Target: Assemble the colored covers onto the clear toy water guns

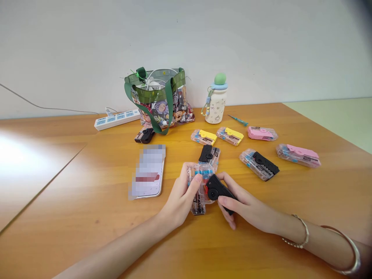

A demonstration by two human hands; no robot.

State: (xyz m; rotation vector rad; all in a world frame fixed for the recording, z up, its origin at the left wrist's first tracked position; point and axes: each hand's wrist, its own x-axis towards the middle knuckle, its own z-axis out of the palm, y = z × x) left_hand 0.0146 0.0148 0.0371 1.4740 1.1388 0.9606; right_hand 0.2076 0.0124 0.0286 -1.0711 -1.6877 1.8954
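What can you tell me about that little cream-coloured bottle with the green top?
The small cream bottle stands upright on the honey-brown wooden table, with faint small prints on its body. A pale blue ring sits beneath its rounded green top, and a beaded strap hangs down its left side. Its material is hard to tell. A clear cartoon-printed bag stands to its left.

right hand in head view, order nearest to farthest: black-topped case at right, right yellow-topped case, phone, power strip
From the right hand:
1. Black-topped case, ahead and to the right
2. Yellow-topped case, ahead, slightly left, farther back
3. Phone, to the left
4. Power strip, far left, at the back
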